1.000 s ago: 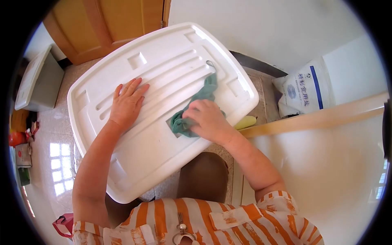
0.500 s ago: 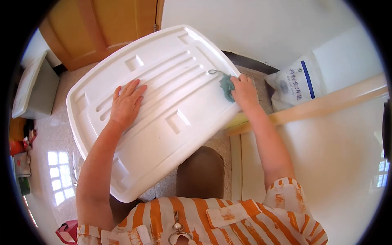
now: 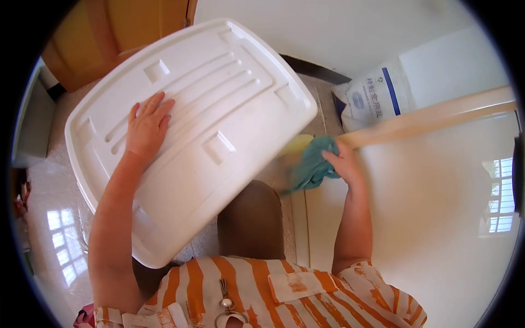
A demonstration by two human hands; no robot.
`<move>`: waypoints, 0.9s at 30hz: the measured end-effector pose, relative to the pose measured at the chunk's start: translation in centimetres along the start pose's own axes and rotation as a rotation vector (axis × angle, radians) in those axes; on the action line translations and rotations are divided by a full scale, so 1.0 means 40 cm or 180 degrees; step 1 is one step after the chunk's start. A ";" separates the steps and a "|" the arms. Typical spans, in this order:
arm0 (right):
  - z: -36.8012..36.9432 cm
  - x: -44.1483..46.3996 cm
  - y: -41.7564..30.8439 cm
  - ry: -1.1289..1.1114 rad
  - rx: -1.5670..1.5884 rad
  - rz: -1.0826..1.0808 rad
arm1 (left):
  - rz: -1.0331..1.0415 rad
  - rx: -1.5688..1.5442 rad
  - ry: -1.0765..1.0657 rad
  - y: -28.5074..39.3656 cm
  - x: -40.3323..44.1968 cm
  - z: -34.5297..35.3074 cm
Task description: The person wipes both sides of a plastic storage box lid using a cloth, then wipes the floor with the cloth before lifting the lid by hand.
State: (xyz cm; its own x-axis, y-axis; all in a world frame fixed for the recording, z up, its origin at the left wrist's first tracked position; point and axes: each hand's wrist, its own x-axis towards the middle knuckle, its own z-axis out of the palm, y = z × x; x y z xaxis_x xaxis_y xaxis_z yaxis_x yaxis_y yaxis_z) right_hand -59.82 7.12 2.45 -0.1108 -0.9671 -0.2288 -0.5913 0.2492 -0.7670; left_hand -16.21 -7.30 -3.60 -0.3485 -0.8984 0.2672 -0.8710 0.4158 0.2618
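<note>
A large white plastic lid (image 3: 188, 147), with grooves and square recesses, slants across the middle of the head view. My left hand (image 3: 149, 127) lies on its upper face, fingers stretched out. To the right of the lid, my right hand (image 3: 345, 161) grips a green cloth (image 3: 317, 164) that hangs in folds and is apart from the lid. The cloth's lower left end is blurred by motion. What lies under the lid is hidden.
A white bag with Chinese print (image 3: 377, 95) stands by the wall. A beige ledge (image 3: 432, 117) runs along the right, above a glossy pale surface (image 3: 415, 202). A wooden door (image 3: 109, 33) is at the back left, a grey bin (image 3: 35, 120) at the left edge.
My right hand has lifted the cloth off the lid's right edge and brought it down toward me. My left hand stays on the lid. The whole view has shifted slightly.
</note>
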 end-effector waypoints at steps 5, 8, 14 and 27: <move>0.065 -0.132 0.040 0.0833 0.0348 -0.0094 | 0.0011 0.0112 0.0048 0.003 -0.008 0.003; 0.067 -0.158 0.065 -0.0221 -0.0706 -0.0154 | 0.0003 0.0115 0.0020 0.004 0.002 -0.001; 0.102 -0.120 0.141 0.1104 0.1461 0.0519 | 0.0063 0.0071 0.0012 0.017 0.000 -0.015; 0.315 0.022 -0.111 0.1082 -0.1364 -0.2386 | -0.0051 0.0176 -0.0213 0.026 0.000 -0.024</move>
State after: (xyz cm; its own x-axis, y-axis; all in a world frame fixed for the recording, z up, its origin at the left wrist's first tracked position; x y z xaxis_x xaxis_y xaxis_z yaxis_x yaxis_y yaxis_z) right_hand -47.23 5.78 -1.91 0.2316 -0.8476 0.4774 -0.8404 -0.4214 -0.3407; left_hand -16.80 -6.74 -2.44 -0.3551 -0.9132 0.2002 -0.8938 0.3944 0.2135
